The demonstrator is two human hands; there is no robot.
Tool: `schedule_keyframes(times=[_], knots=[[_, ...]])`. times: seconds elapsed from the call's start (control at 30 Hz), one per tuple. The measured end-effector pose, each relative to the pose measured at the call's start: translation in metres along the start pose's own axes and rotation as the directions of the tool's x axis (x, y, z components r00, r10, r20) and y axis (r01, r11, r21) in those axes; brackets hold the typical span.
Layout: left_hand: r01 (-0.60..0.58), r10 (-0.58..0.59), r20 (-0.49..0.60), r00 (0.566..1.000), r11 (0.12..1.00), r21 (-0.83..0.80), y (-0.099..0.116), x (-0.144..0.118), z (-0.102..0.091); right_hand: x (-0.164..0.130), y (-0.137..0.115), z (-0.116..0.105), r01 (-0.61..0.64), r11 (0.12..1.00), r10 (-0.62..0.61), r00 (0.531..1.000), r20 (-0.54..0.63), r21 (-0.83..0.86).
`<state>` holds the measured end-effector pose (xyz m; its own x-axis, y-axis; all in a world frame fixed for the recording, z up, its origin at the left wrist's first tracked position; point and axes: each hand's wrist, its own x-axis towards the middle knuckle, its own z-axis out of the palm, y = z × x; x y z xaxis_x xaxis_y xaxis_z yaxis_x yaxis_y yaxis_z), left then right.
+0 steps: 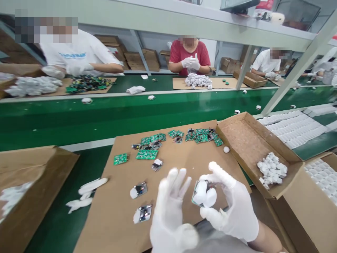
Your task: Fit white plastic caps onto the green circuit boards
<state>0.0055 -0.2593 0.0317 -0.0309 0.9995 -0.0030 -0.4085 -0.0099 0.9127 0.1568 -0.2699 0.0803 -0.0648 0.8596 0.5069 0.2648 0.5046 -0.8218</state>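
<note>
My right hand (234,203), in a white glove, pinches a small circuit board (196,192) between thumb and fingers. White round pieces (206,194) cover much of its face. Beside it my gloved left hand (171,214) is open and holds nothing, its fingers stretched upward and its palm towards the board. Left of that hand, two boards (142,213) (138,190), each with a white round piece and black parts, lie on the cardboard sheet (105,225). Farther up sits another such board (157,164). Several green circuit boards (146,154) are scattered along the sheet's far side.
At right, a shallow cardboard box (247,140) holds a heap of white pieces (272,168). White gloves (91,188) lie left of the sheet, near a large box (34,168). Beyond runs a green conveyor belt (118,112). Co-workers sit across it, below a shelf beam (158,21).
</note>
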Motion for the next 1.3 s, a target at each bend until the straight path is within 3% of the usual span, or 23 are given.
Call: schedule_keyframes(times=[0.13,0.23,0.37,0.5,0.57,0.73,0.97,1.1,1.3], knots=[[0.125,-0.099,0.174,0.98,0.981,-0.146,0.018,0.003,0.014,0.01,-0.006,-0.015,0.219,0.93,-0.177,0.971,0.162,-0.294],[0.146,-0.103,0.2,0.974,0.965,-0.218,0.02,0.002,0.02,0.007,-0.007,-0.019,0.241,0.913,-0.198,0.967,0.16,-0.33],[0.109,-0.073,0.144,0.987,0.959,-0.261,0.012,-0.001,0.019,-0.006,-0.002,-0.016,0.182,0.955,-0.197,0.98,-0.04,-0.234],[0.067,-0.058,0.066,0.996,0.987,-0.148,0.006,-0.004,0.015,-0.013,0.003,-0.006,0.123,0.967,-0.159,0.976,-0.152,-0.222],[0.014,-0.011,0.049,0.999,0.997,-0.07,0.007,-0.005,0.013,-0.013,0.004,0.0,0.089,0.987,-0.113,0.976,-0.184,-0.135],[-0.105,0.099,0.072,0.992,0.991,0.088,0.013,-0.005,0.009,-0.012,0.005,0.007,-0.039,0.999,0.042,0.99,-0.131,0.022],[0.069,-0.069,0.047,0.997,0.998,-0.01,0.009,-0.011,0.016,-0.015,0.007,0.001,-0.065,0.99,0.088,0.978,-0.187,0.125],[0.043,-0.044,0.033,0.999,0.999,0.011,0.007,-0.01,0.016,-0.009,0.003,0.003,-0.174,0.972,0.2,0.966,-0.162,0.159],[0.044,-0.049,0.094,0.994,0.998,0.051,0.006,-0.006,0.01,-0.003,0.007,0.013,-0.203,0.94,0.239,0.965,-0.107,0.274]])
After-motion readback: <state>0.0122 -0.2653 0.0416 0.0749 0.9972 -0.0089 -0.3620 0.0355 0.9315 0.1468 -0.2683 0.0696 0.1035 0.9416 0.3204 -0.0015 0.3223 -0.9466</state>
